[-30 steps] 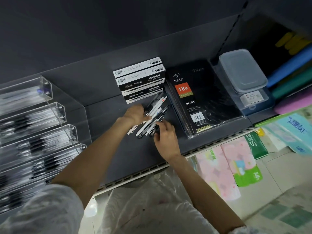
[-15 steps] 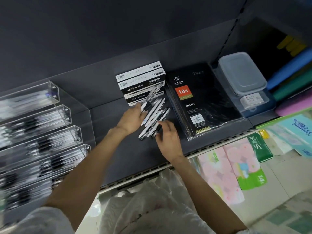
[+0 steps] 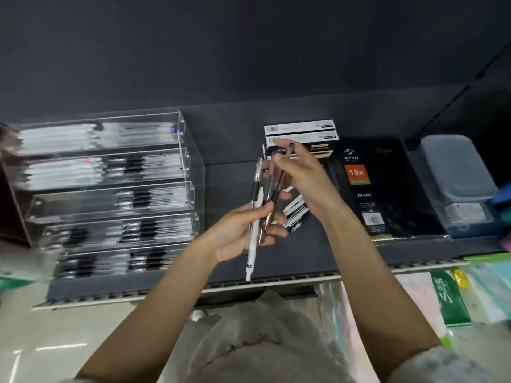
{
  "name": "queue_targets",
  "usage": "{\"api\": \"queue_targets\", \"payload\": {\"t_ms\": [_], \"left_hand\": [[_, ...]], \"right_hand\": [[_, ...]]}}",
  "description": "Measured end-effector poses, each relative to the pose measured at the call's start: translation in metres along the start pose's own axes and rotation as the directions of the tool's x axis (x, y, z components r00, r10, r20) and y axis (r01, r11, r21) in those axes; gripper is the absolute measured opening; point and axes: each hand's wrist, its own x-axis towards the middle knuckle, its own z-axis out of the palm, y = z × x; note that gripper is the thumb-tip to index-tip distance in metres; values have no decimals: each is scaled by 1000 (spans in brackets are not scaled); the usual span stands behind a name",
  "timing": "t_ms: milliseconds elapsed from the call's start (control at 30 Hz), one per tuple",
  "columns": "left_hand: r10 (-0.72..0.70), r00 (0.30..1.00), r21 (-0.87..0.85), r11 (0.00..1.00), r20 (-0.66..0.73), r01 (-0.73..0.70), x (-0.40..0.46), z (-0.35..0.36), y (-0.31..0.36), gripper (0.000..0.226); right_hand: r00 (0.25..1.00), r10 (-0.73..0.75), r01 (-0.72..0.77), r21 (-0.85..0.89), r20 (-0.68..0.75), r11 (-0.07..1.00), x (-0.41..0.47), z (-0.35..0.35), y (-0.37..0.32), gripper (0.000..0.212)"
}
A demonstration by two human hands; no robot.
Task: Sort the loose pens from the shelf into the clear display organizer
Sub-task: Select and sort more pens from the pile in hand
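Observation:
My left hand grips a bundle of pens, white and clear ones with black grips, held upright above the dark shelf. My right hand pinches the top ends of the clear pens in that bundle. More loose pens lie on the shelf behind my hands. The clear display organizer, with several stacked trays full of pens, stands on the shelf to the left, blurred by motion.
Black-and-white pen boxes are stacked behind my right hand. A wrapped black diary lies to the right, then a lidded plastic box. Colourful packets hang below the shelf edge.
Both hands have lifted a bundle of pens off the shelf pile. The view has swung left, bringing the organizer fully into sight.

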Motion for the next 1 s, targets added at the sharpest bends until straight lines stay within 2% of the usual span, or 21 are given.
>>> {"api": "queue_targets", "payload": {"t_ms": [67,167,300,367,467,567,633,667,700,767,900,1000], "left_hand": [[9,1000,-65,998,-16,-10,-13,-8,-4,30],[15,999,-204,979,40,-6,-28,-21,-12,36],[45,995,-298,954,93,-15,-45,-39,-22,39],[57,996,-339,940,66,-31,-54,-45,-23,39],[59,997,-303,950,-40,-68,-68,-54,-23,37],[67,995,-238,968,-69,-82,-80,-65,-25,36],[72,993,-185,979,-96,-89,-87,-73,-24,33],[91,990,-186,976,-107,-110,-90,-78,-24,34],[122,985,-207,968,-120,-145,-92,-82,-25,35],[204,964,-280,928,-169,-246,-94,-88,-26,36],[327,912,-415,815,-248,-405,-90,-80,-23,36],[368,882,-467,750,-295,-468,-85,-69,-16,32]], "right_hand": [[996,40,-37,-40,79,998,-1,15,4,30],[985,60,-45,-97,159,994,-2,33,9,30],[973,61,-9,-226,225,974,1,53,18,31],[960,75,7,-294,268,956,2,62,21,31],[938,111,9,-342,329,940,4,75,23,33],[930,95,47,-370,354,928,4,86,24,24],[963,-11,97,-308,268,947,2,86,20,10],[981,-98,136,-237,169,962,1,84,16,9],[981,-188,193,-152,47,969,-1,79,13,12],[934,-322,325,-2,-153,946,-10,73,8,15],[854,-458,485,57,-246,873,-42,112,30,17],[840,-434,485,93,-326,869,-58,141,56,17]]}}
